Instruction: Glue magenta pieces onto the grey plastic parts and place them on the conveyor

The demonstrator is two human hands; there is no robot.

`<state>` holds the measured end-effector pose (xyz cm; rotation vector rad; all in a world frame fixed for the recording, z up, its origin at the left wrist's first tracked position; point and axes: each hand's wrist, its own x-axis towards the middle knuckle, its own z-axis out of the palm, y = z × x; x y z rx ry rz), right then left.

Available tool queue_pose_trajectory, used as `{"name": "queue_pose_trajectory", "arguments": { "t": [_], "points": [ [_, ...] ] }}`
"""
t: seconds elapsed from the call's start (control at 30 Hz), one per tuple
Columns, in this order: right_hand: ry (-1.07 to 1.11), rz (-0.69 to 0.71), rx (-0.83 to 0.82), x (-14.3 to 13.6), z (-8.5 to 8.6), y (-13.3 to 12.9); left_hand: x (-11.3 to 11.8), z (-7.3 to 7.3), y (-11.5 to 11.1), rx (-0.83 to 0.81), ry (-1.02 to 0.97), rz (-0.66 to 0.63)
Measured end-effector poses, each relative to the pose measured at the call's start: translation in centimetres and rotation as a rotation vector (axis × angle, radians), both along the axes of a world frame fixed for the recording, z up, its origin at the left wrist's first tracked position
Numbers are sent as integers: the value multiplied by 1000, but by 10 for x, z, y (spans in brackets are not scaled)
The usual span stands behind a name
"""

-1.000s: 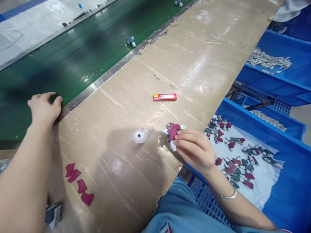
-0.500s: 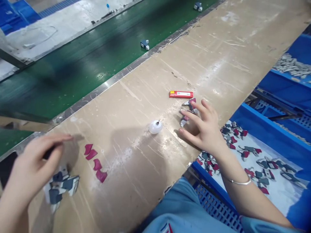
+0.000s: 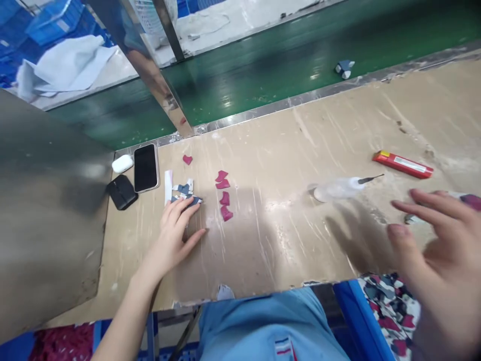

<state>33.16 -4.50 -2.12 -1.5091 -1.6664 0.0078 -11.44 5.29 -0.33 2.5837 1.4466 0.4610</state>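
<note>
My left hand (image 3: 176,233) lies low over the table at the left, fingers stretched out and thumb apart. Its fingertips rest on or just above some small dark blue and white pieces (image 3: 185,189), partly covering them. Just to its right, several dark red pieces (image 3: 225,199) form a short column. At the right edge my right hand (image 3: 439,240) is spread open, a bit blurred, with nothing between its fingers. Beneath and behind it, grey and dark red pieces (image 3: 471,201) show in part. A white squeeze bottle (image 3: 338,189) with a thin dark nozzle stands between my hands.
A red box (image 3: 404,164) lies at the right. Phone (image 3: 146,168), white case (image 3: 122,164) and black pouch (image 3: 122,192) sit by a metal panel (image 3: 52,215). A green belt (image 3: 255,75) runs behind, carrying one assembled piece (image 3: 344,69). Below stands a blue bin (image 3: 363,321) of pieces.
The view has swung left, bringing the phone and metal panel into sight. My left hand has come down onto the blue and white pieces. My right hand has drawn back from its pieces, still open.
</note>
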Motion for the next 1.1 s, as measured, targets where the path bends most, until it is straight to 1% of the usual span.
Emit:
{"name": "queue_pose_trajectory", "arguments": {
  "t": [0.07,0.1,0.2,0.27,0.33,0.4,0.47,0.5,0.53,0.57,0.6,0.67,0.73,0.77,0.8,0.87,0.93,1.0,1.07,1.1],
  "points": [
    [76,-96,52,-20,5,15,-2,-3,-4,-7,43,-21],
    [150,-118,58,-27,5,23,-4,-4,-5,9,56,-26],
    [363,-178,47,-35,0,37,-9,-10,-8,69,63,-20],
    [426,-212,105,-33,-3,37,-13,-12,-12,88,57,-9],
    [442,-240,182,-26,-2,34,-18,-15,-18,103,56,-2],
    [443,-283,250,-15,4,37,-23,-18,-25,122,49,-3],
    [402,-340,267,1,15,56,-26,-21,-29,149,35,-6],
    [353,-372,296,10,22,74,-26,-21,-29,169,28,-3],
    [293,-360,200,18,28,97,-24,-21,-29,199,22,4],
    [250,-326,47,26,34,126,-22,-19,-27,239,15,13],
    [228,-270,-74,32,39,157,-18,-16,-26,280,8,23],
    [185,-202,-239,38,42,225,-9,-7,-27,338,-11,30],
    [125,-182,-380,33,37,286,-3,2,-35,324,-19,20],
    [98,-188,-421,29,33,311,-1,6,-42,297,-19,22],
    [74,-194,-451,23,28,331,-1,9,-52,263,-21,36],
    [39,-204,-474,15,21,358,-2,11,-75,201,-40,97],
    [24,-198,-459,12,19,369,-6,12,-98,156,-77,180],
    [36,-180,-425,14,24,367,-6,14,-113,135,-120,247],
    [71,-163,-372,16,35,352,-2,21,-116,128,-168,277],
    [92,-152,-323,16,41,338,4,26,-114,121,-196,273]
  ]
}}
